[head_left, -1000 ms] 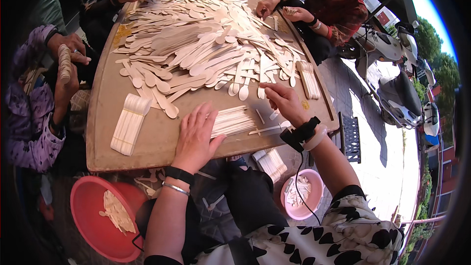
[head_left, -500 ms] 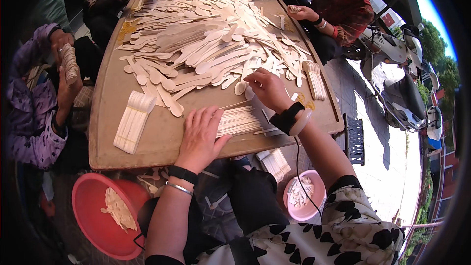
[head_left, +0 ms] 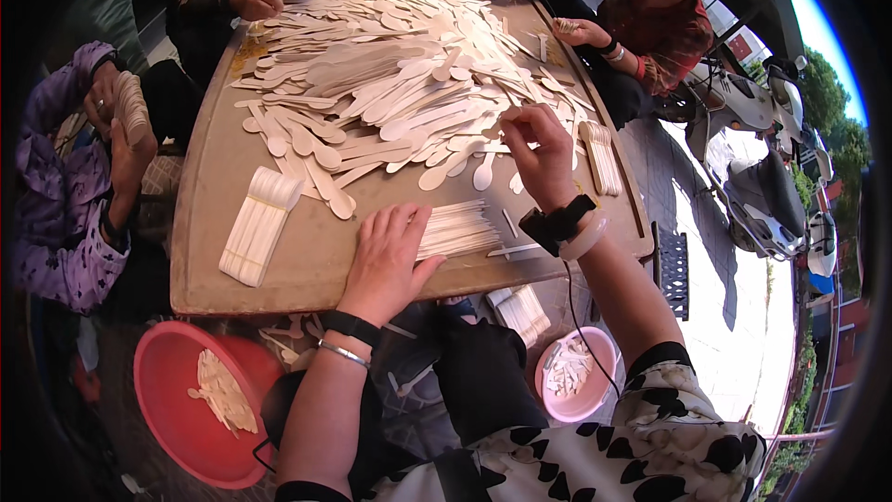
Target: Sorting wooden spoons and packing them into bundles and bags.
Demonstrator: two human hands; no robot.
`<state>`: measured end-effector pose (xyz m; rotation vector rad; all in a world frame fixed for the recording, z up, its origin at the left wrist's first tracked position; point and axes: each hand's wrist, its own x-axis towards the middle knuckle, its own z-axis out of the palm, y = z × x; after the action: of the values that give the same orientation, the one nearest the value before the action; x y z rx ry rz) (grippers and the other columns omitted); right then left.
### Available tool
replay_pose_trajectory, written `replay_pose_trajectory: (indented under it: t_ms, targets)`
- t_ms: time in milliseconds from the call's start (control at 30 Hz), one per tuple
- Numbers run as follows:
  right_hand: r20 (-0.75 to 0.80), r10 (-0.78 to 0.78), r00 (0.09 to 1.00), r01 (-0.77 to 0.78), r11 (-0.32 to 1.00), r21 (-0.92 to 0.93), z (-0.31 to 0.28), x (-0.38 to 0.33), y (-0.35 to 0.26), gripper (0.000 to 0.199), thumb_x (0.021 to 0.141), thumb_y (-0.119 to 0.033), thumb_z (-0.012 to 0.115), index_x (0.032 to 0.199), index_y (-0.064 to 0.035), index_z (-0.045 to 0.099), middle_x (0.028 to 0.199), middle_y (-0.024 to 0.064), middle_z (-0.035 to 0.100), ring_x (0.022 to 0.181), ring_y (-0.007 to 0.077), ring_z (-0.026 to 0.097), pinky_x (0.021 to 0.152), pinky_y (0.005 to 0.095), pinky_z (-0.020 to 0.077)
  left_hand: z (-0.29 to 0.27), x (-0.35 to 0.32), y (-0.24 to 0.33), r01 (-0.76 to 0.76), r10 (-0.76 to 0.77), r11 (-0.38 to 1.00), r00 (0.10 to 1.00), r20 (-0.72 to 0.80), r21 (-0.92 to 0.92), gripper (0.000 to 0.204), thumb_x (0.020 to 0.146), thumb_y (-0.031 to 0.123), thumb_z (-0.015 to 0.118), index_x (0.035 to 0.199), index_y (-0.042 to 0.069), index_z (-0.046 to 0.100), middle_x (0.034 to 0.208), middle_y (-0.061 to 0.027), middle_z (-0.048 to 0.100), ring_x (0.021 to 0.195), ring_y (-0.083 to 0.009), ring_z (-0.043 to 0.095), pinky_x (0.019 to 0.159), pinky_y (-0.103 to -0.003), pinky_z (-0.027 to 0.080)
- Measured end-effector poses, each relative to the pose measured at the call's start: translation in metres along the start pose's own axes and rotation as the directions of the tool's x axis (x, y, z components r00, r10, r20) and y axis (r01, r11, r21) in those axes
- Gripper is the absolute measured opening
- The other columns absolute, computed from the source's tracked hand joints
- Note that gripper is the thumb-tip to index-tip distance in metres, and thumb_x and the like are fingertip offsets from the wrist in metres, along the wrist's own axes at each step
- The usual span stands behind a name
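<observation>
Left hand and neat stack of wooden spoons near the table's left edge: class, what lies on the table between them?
In the head view, only bare tabletop lies between the left hand and the stack.

Pale matt wooden spoons [head_left: 409,93]; worn brown board table [head_left: 307,265]; glossy plastic basin [head_left: 177,409]

- A brown board table [head_left: 307,270] fills the centre of the frame.
- A wide heap of wooden spoons [head_left: 409,84] covers its upper half.
- A neat stack of sticks [head_left: 258,223] lies lower left.
- Another bundle of sticks [head_left: 460,228] lies lower centre.
- A third row of sticks [head_left: 602,156] lies along the right edge.
</observation>
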<state>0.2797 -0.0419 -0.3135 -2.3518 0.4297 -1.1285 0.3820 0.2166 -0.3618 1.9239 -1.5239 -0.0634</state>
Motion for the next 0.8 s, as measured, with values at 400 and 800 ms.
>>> replay_pose_trajectory:
  t_ms: [400,800]
  targets:
    - [0.403,0.697,0.592,-0.787,0.394,0.475,-0.024,-0.035,0.010,0.019,0.096,-0.007,0.071,0.110,0.0033,0.067,0.099,0.0095,0.073,0.086,0.0180,0.074,0.079,0.0287,0.0615,-0.001,0.000,0.001,0.033,-0.032,0.998,0.999,0.042,-0.045,0.063,0.088,0.027,0.077,0.141,0.001,0.054,0.146,-0.0160,0.049,0.136,-0.0357,0.044,0.116,-0.048,0.032]
    - [0.584,0.265,0.767,-0.417,0.898,0.140,-0.004,-0.047,0.019,0.015,0.095,-0.008,0.072,0.108,-0.0044,0.078,0.101,0.0056,0.075,0.091,0.0152,0.070,0.084,0.0301,0.0555,0.001,0.002,0.000,-0.009,0.009,1.000,1.000,0.000,0.018,0.064,0.089,0.030,0.077,0.142,0.002,0.053,0.160,-0.0176,0.038,0.151,-0.0364,0.031,0.125,-0.051,0.023]
